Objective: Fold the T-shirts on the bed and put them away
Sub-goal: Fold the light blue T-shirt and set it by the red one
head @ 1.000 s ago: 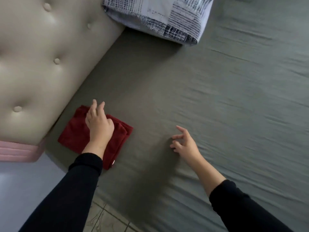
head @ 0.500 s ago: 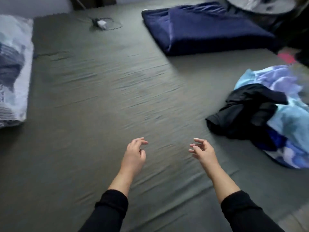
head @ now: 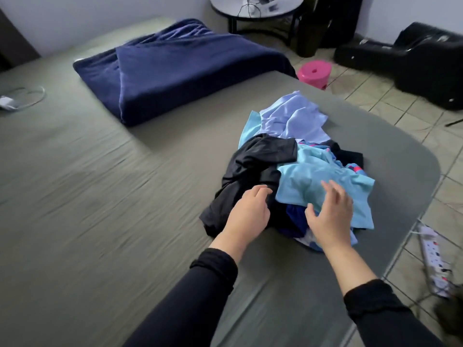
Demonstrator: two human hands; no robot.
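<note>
Both hands reach the heap of unfolded T-shirts at the bed's corner.

The left hand (head: 246, 212), fingers loosely curled, touches the black shirt (head: 253, 169) without a clear hold; the right hand (head: 330, 211), fingers spread and holding nothing, hovers at the light blue shirt (head: 323, 181) just ahead of it. Best would be to lift one shirt alone by its shoulders and spread it on the bare bed (head: 100, 196) left of the hands. How many shirts lie tangled beneath is hidden, and motion blur makes the left fingertips hard to read.
</note>
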